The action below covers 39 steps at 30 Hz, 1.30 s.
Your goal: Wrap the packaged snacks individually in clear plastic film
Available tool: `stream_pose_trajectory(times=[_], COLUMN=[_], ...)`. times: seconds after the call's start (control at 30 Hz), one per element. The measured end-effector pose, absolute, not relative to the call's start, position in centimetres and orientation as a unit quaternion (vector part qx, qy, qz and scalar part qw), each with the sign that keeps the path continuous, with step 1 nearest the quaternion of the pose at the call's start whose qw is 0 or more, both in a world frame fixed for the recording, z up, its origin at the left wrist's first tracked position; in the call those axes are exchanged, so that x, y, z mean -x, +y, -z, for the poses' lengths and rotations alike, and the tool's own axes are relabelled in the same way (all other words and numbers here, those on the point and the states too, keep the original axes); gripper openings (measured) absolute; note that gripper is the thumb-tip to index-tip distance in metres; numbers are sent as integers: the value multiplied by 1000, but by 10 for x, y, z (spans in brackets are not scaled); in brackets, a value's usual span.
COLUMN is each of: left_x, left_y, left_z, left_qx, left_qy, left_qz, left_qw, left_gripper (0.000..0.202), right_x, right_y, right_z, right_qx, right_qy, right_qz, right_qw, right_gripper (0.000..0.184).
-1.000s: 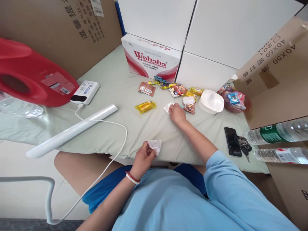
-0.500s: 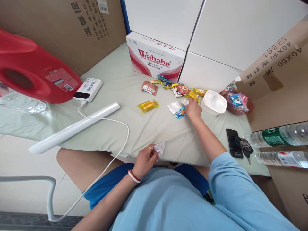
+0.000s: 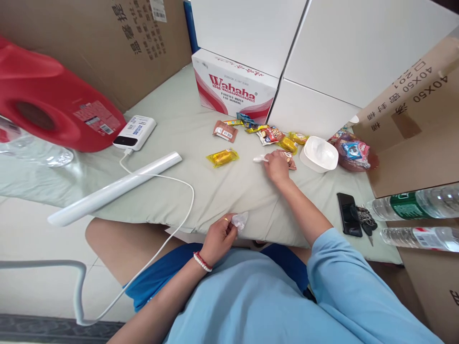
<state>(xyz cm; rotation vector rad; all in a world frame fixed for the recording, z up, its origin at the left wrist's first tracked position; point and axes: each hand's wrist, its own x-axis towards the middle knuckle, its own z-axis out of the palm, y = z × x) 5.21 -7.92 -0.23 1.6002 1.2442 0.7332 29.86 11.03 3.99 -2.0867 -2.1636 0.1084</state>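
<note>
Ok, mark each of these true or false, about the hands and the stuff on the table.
1. The left hand holds a crumpled wrapper. True.
2. The right hand is inside the white bowl. False: it rests on the cloth to the left of the bowl, among the small packets.
3. The black phone lies next to a bunch of keys. True.
4. The yellow packet is held in the right hand. False: it lies free on the cloth, left of that hand.
5. A white cable runs from the power bank. True.
</note>
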Motion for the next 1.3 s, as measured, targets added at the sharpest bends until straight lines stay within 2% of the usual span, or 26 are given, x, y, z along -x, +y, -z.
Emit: stream_pose_trajectory(times=[0.1, 0.2, 0.3, 0.37, 0.43, 0.47, 0.53, 0.6, 0.67, 0.77, 0.83, 1.0, 1.3], left_x=[-51, -53, -56, -58, -59, -60, -60, -59, -58, -56, -55, -60, -66], left_y=[-81, -81, -78, -75, -72, -70, -68, -66, -65, -65, -66, -65, -65], left_z=[7, 10, 8, 4, -1, -3, -6, -8, -7, -6, -6, -9, -6], left_qx=[-634, -593, -500, -445, -407, -392, -371, -364, -372, -401, -412, -396, -463], left_qy=[517, 515, 493, 480, 477, 476, 477, 481, 487, 491, 491, 497, 507], left_qz=[-302, -324, -371, -392, -403, -406, -410, -407, -402, -387, -381, -404, -373], left_qw=[489, 527, 608, 647, 667, 674, 683, 685, 680, 669, 666, 658, 624], left_gripper=[32, 32, 31, 36, 41, 43, 44, 43, 42, 43, 44, 45, 36], right_x=[-333, -389, -440, -453, -440, -424, -379, -327, -280, -241, -237, -254, -243], right_y=[113, 115, 111, 101, 82, 70, 38, 2, -28, -51, -55, -57, -68], right_z=[-62, -84, -90, -86, -80, -77, -70, -63, -53, -37, -29, -28, -20], right_qx=[708, 748, 803, 836, 831, 812, 751, 662, 567, 512, 521, 582, 565], right_qy=[-681, -591, -530, -509, -519, -537, -586, -632, -623, -545, -501, -481, -546], right_qz=[54, 154, 126, 60, 31, 25, -38, -226, -423, -567, -592, -517, -497], right_qw=[179, 261, 241, 196, 200, 227, 303, 334, 334, 346, 356, 403, 369], right_gripper=[39, 42, 43, 60, 79, 78, 56, 37, 32, 31, 31, 27, 24])
